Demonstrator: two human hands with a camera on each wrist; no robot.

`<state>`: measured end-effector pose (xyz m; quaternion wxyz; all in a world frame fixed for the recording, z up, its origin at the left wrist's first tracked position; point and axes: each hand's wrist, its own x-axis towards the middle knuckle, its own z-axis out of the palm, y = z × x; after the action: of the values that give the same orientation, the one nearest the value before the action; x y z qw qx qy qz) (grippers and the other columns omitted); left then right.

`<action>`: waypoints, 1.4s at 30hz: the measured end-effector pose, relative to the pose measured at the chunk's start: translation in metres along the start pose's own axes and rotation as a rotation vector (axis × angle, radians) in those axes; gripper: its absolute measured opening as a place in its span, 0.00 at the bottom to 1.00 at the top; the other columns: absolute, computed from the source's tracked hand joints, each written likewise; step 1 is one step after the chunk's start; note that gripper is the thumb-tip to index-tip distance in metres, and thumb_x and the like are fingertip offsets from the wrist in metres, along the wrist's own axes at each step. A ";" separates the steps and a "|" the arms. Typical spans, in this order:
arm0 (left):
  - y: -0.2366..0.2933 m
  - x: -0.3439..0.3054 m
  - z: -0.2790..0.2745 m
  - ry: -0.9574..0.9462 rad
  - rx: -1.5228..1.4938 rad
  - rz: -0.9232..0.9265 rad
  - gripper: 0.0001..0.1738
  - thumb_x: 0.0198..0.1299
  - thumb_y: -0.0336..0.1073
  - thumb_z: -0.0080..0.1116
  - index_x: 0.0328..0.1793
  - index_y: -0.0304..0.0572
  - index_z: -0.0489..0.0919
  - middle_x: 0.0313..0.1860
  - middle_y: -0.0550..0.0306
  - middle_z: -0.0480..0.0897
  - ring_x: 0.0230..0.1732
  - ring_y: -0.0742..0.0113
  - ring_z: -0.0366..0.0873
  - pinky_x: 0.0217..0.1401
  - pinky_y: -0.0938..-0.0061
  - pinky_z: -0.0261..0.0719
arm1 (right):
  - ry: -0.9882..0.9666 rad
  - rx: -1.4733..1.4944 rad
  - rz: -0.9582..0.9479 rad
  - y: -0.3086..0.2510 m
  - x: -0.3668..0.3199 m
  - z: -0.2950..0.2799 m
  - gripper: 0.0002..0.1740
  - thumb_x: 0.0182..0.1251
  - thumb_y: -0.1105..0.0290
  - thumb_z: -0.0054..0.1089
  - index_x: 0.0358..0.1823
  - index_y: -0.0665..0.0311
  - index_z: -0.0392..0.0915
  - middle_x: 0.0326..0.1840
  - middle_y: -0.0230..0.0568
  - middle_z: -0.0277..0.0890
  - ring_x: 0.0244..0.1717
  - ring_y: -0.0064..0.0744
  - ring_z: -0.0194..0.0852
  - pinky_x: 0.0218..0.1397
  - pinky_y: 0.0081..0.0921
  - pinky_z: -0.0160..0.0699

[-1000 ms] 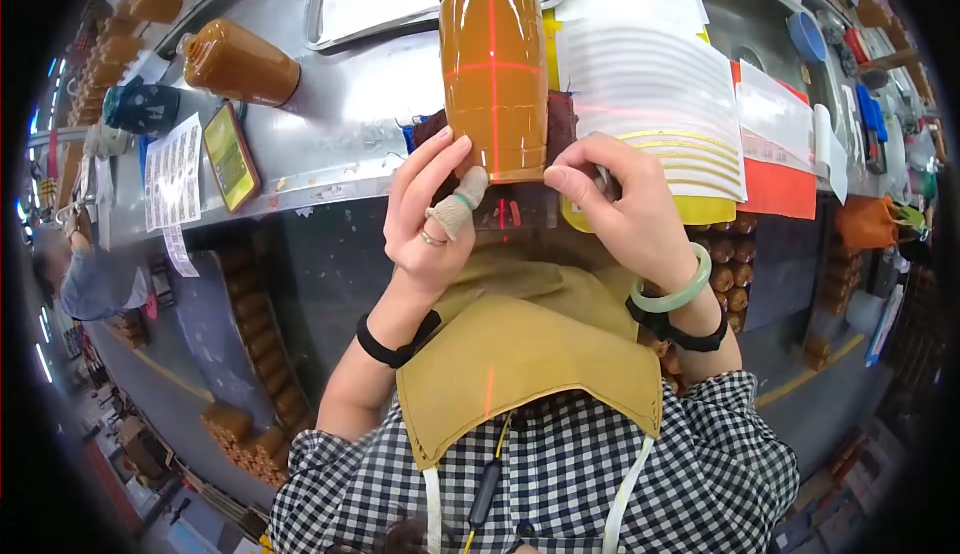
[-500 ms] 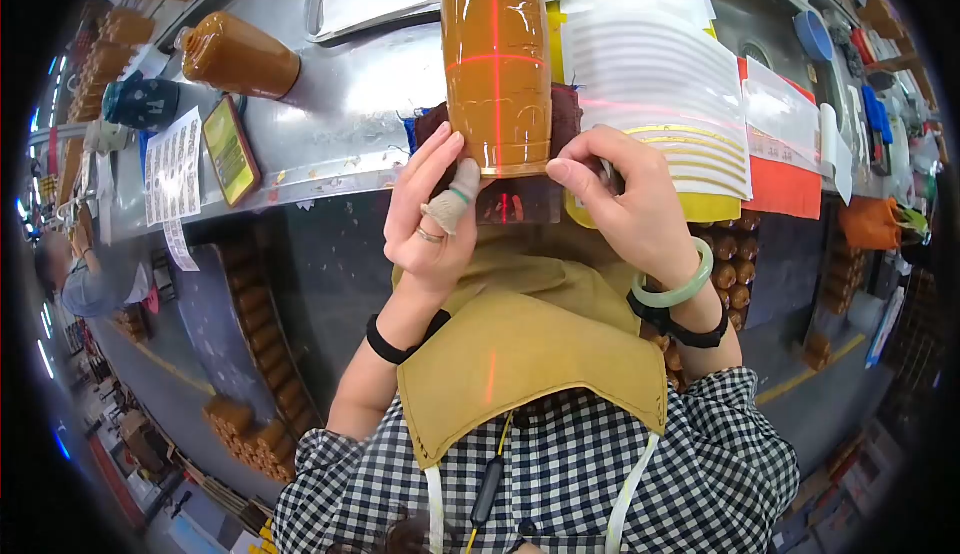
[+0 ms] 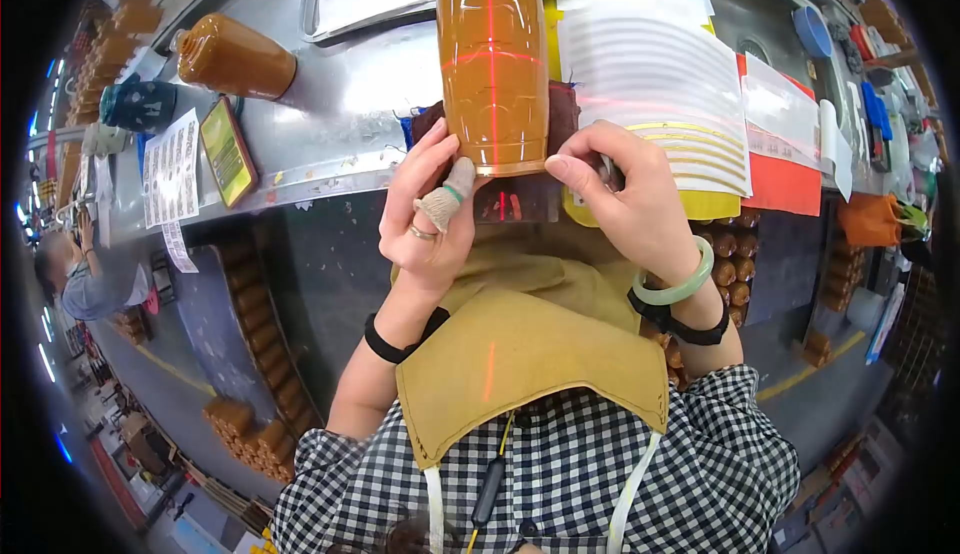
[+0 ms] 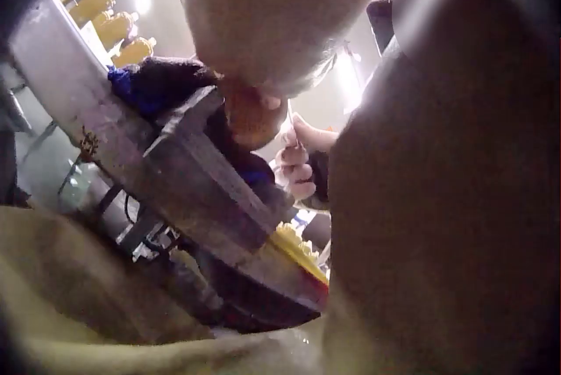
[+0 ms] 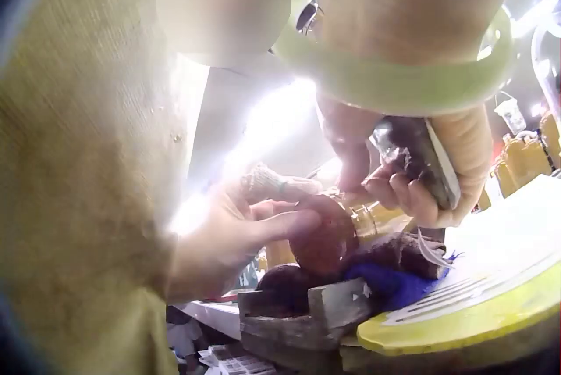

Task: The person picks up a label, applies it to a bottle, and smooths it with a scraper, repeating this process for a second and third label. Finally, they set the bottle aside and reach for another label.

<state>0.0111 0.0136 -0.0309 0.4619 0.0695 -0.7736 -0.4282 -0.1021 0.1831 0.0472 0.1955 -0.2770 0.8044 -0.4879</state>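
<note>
A glossy brown bottle (image 3: 493,104) lies on its side, its base toward me, with red laser lines crossing it. My left hand (image 3: 425,219) grips its base end: fingers lie along the left side, and in the right wrist view the thumb presses the round base. A fabric finger cot (image 3: 440,207) covers one left finger. Beside the base's right edge is my right hand (image 3: 645,189), thumb and forefinger tips right at the rim. Its curled fingers hold a dark tool with a pale edge (image 5: 425,160); I cannot tell its kind.
Dark cloth (image 3: 563,114) pads the bottle's support. To the right lies a white sheet with gold strips (image 3: 690,144) on a yellow board. Another brown bottle (image 3: 235,57), a phone (image 3: 228,152) and a printed sheet (image 3: 172,169) are on the left. A metal tray (image 3: 340,4) sits behind.
The bottle has turned slightly, with its raised lines showing differently, and sits a little higher in view. Both hands stay at its base with only small finger shifts.
</note>
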 end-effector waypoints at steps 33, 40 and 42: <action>-0.002 0.008 -0.002 -0.054 0.097 0.123 0.19 0.56 0.14 0.72 0.53 0.37 0.86 0.56 0.42 0.87 0.58 0.44 0.87 0.59 0.64 0.92 | 0.009 -0.015 -0.042 0.000 0.000 0.003 0.11 0.70 0.67 0.70 0.37 0.69 0.83 0.33 0.49 0.82 0.33 0.46 0.80 0.40 0.37 0.78; -0.008 0.002 -0.007 -0.033 0.201 0.251 0.18 0.61 0.17 0.69 0.58 0.22 0.82 0.62 0.40 0.85 0.60 0.43 0.85 0.60 0.58 0.88 | 0.010 -0.012 -0.041 -0.002 0.001 0.002 0.10 0.70 0.67 0.70 0.37 0.69 0.84 0.33 0.49 0.82 0.33 0.46 0.80 0.41 0.36 0.78; 0.000 0.002 -0.003 -0.030 0.317 0.276 0.19 0.59 0.17 0.71 0.56 0.29 0.83 0.61 0.44 0.85 0.62 0.42 0.83 0.63 0.57 0.86 | 0.006 -0.006 -0.032 -0.001 0.000 0.001 0.10 0.70 0.67 0.70 0.37 0.69 0.84 0.33 0.49 0.82 0.33 0.46 0.80 0.41 0.36 0.78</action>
<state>0.0123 0.0114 -0.0289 0.4877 0.0282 -0.8403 -0.2350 -0.1012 0.1819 0.0474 0.1844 -0.2887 0.8019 -0.4895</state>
